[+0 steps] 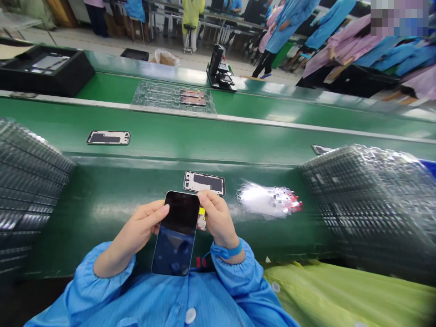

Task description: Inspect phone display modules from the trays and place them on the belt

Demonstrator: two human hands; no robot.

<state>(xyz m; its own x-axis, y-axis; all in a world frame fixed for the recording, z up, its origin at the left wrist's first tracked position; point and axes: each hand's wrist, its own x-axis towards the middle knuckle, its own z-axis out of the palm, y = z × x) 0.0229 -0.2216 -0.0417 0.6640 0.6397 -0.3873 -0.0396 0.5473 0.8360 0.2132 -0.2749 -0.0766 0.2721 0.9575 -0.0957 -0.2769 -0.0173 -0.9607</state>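
Smartphone [175, 234] sits pinched between left hand [141, 229] and right hand [218, 219].

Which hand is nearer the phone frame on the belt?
Right hand: just below the frame's near edge. Left hand: farther away, on the phone's other side.

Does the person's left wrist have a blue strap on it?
No, the blue wrist strap is on the wrist of the right hand; the left hand shows none.
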